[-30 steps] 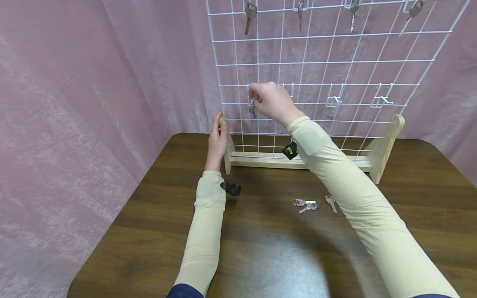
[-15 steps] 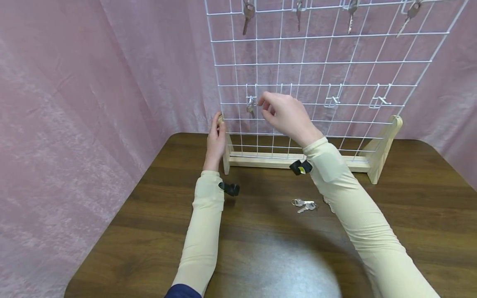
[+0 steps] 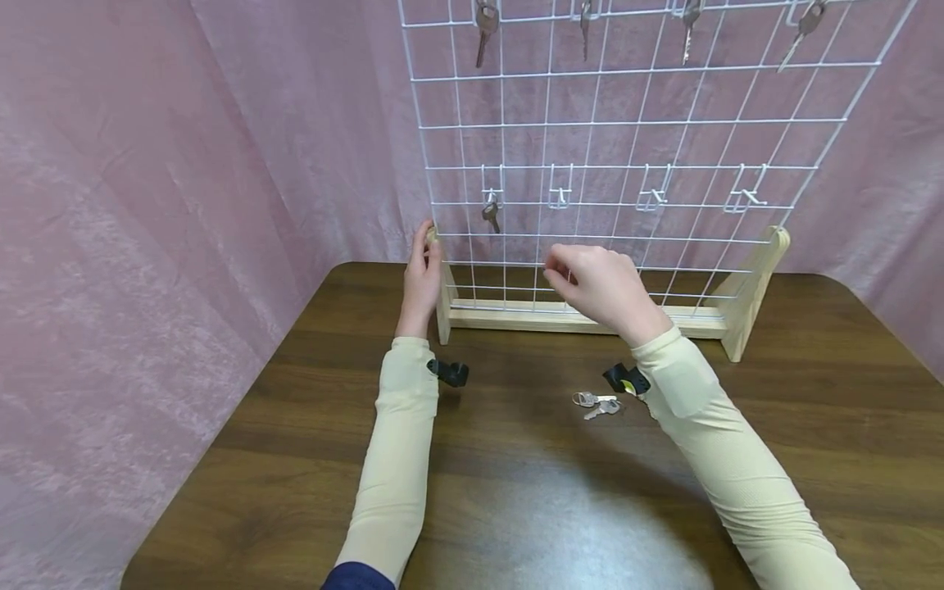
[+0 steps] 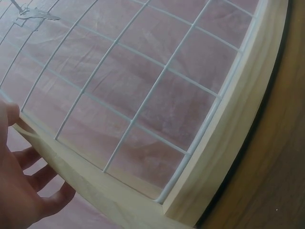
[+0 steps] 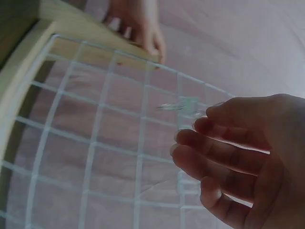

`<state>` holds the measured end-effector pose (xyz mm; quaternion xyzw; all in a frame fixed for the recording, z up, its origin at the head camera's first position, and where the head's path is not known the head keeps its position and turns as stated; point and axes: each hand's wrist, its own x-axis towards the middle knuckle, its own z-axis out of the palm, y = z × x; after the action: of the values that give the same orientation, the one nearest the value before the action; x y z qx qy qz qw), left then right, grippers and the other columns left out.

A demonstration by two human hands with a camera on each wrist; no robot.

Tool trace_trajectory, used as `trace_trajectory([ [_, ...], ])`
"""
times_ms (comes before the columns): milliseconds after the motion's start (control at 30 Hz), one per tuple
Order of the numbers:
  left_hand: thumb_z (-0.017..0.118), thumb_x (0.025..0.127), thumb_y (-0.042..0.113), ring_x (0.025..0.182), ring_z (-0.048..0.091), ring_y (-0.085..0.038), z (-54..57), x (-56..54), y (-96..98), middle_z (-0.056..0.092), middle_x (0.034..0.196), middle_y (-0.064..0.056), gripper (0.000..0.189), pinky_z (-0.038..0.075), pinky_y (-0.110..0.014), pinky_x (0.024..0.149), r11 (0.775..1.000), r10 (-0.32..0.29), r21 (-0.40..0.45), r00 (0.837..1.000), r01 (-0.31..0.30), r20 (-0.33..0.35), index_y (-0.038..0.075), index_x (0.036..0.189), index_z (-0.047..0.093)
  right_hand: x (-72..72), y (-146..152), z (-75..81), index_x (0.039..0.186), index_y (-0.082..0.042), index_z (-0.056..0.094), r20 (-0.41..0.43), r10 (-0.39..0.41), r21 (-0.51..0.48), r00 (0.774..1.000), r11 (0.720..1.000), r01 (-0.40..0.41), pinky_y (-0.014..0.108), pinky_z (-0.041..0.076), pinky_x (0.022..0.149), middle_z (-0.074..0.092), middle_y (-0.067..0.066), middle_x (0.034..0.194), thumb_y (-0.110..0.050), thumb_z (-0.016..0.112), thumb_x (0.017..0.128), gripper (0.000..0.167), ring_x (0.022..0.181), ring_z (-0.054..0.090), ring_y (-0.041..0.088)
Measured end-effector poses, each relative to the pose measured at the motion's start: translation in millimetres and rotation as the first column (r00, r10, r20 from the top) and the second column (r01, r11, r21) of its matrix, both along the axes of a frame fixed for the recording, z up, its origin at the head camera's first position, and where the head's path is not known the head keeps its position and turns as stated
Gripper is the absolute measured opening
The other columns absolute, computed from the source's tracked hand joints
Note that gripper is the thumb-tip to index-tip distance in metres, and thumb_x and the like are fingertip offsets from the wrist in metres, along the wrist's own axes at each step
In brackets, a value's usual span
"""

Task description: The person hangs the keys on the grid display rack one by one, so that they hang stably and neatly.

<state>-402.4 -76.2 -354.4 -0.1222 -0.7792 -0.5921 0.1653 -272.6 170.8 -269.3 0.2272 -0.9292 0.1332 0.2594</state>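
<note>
In the head view my left hand (image 3: 422, 283) grips the left upright of the wooden stand (image 3: 445, 315), thumb on one side and fingers on the other, as the left wrist view also shows. This stand carries a white wire grid (image 3: 634, 123). A key (image 3: 491, 216) hangs by its ring from the lower row's leftmost hook. My right hand (image 3: 606, 288), fingers loosely bent with nothing between them, is in front of the grid's lower part, to the right of that key. Below it on the table lie two keys (image 3: 606, 408) with rings; the right forearm hides the spot beside them.
Three white hooks, one being the second hook (image 3: 560, 197), line the lower row without keys. Several keys, among them a dark one (image 3: 486, 23), hang along the upper row. The stand's right foot (image 3: 755, 295) rests on the brown table (image 3: 295, 459); a pink curtain (image 3: 221, 164) hangs behind.
My right hand has let go of the key, which now hangs on the leftmost lower hook, and has moved down and right. The left hand keeps its grip on the stand.
</note>
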Motion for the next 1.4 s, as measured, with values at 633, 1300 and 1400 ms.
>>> trace_trajectory([
  [633,0.034,0.104,0.046,0.113,0.053,-0.029,-0.4,1.9,4.1,0.051,0.137,-0.013,0.049,0.044,-0.047,0.092,1.000,0.007,0.007,1.000,-0.007,-0.009,0.032,0.151,0.030,2.8,43.5,-75.2,0.087,-0.014,0.063,0.202,-0.001,0.178,0.979,0.983,-0.036,0.033,0.043,0.052,0.064,-0.005,0.076,-0.013,0.067,0.086,0.004,0.063,0.056,0.011],
  [1300,0.036,0.104,0.042,0.113,0.051,-0.026,-3.3,-2.5,1.3,0.052,0.134,-0.015,0.047,0.042,-0.045,0.093,1.000,0.022,0.017,0.999,-0.022,-0.046,0.031,0.150,0.033,2.5,57.2,-75.7,0.081,-0.011,0.061,0.756,0.206,0.102,0.621,0.901,-0.422,0.019,0.045,0.060,0.062,-0.008,0.068,-0.015,0.079,0.074,0.019,0.062,0.054,-0.001],
  [1400,0.037,0.104,0.042,0.112,0.052,-0.026,-4.1,-3.7,1.7,0.053,0.134,-0.015,0.046,0.042,-0.045,0.094,0.999,0.031,0.015,0.998,-0.031,-0.053,0.032,0.149,0.034,-1.0,60.8,-79.0,0.085,-0.007,0.062,0.818,0.209,0.053,0.536,0.901,-0.431,0.018,0.046,0.060,0.063,-0.005,0.070,-0.009,0.079,0.072,0.022,0.062,0.054,0.000],
])
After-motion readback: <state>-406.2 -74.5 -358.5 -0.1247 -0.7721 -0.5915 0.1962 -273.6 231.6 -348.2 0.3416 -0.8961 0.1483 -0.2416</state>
